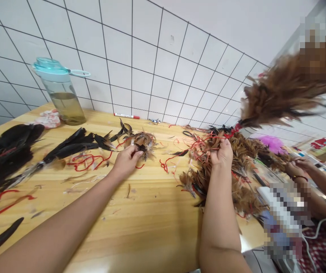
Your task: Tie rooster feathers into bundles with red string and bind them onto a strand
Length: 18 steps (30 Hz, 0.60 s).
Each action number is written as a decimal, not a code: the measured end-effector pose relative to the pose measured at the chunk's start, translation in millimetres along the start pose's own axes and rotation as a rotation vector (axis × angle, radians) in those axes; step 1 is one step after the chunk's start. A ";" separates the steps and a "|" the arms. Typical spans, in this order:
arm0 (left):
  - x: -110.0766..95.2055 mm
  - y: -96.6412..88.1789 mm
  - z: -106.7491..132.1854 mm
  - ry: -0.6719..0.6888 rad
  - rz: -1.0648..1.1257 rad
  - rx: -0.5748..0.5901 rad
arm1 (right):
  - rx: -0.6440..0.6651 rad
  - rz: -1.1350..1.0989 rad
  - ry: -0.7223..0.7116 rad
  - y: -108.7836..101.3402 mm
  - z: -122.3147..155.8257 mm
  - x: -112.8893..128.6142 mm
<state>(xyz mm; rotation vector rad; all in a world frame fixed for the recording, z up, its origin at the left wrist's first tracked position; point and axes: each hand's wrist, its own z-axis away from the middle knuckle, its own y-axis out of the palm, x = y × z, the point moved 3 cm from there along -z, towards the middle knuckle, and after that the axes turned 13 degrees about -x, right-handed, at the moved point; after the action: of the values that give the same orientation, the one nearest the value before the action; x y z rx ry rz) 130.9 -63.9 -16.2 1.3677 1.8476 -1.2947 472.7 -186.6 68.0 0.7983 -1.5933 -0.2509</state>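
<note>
My left hand [128,159] pinches a dark feather [142,147] at a loose pile of small brown and black feathers [148,140] on the wooden table. My right hand [222,152] is closed round the lower end of a long brown feather duster [282,87], which tilts up to the right. Red cord [235,130] is wound at its base, beside my fingers. Under and around my right wrist lie more brown feather bunches [199,176]. Loose red cord [87,161] and a bundle of long black feathers [69,146] are left of my left hand.
A water bottle [60,91] with a blue lid stands by the tiled wall, near a crumpled tissue [49,118]. A red-and-white marker [126,116] lies at the back. At right, a co-worker's hands [296,168] work near a pink feather tuft [272,144].
</note>
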 end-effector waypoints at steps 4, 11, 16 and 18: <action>1.3 -0.1 0.1 -0.004 -0.012 0.002 | 0.091 -0.144 0.114 11.1 10.0 24.0; 3.6 0.6 0.4 -0.019 -0.017 0.010 | 0.296 -0.346 0.203 12.1 21.7 35.0; 3.5 0.5 0.1 -0.009 -0.025 0.009 | 0.303 -0.368 0.126 6.8 24.5 31.9; 3.0 0.3 0.1 -0.008 -0.028 0.011 | 0.300 -0.352 0.113 7.0 27.4 32.8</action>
<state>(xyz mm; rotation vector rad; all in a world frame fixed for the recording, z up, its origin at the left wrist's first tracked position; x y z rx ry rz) 130.0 -62.6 -18.8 1.3446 1.8634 -1.3247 445.0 -209.4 92.4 1.3055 -1.3952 -0.2160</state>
